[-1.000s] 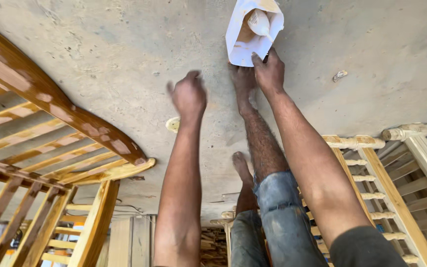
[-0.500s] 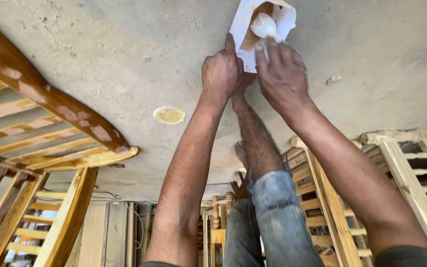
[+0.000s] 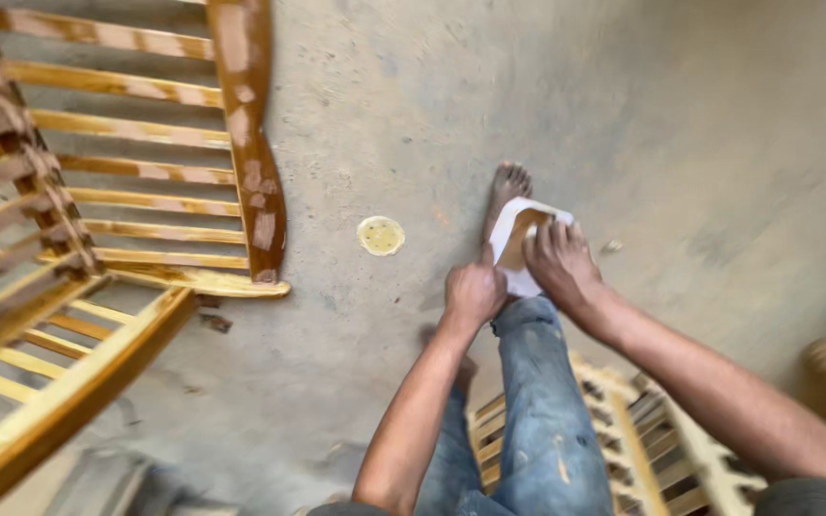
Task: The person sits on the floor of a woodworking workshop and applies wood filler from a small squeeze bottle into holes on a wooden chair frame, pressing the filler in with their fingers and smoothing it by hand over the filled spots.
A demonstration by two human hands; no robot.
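Both of my hands hold a white container [image 3: 513, 250] with brown paste inside it, above my bare foot [image 3: 508, 188] on the concrete floor. My left hand [image 3: 471, 292] grips its near left edge, thumb up along the side. My right hand [image 3: 560, 265] covers its right side, fingers reaching into the brown contents. My leg in blue jeans [image 3: 544, 411] stretches out below the hands.
A varnished wooden furniture frame [image 3: 247, 143] with slats lies on the floor at left. A small round yellowish lid [image 3: 380, 235] rests on the concrete left of my foot. Another pale wooden slatted frame [image 3: 642, 430] lies under my leg at lower right.
The camera view has turned round, so the floor now reads upright. My left hand came over to the white container, and both hands now hold it lower, near my foot.
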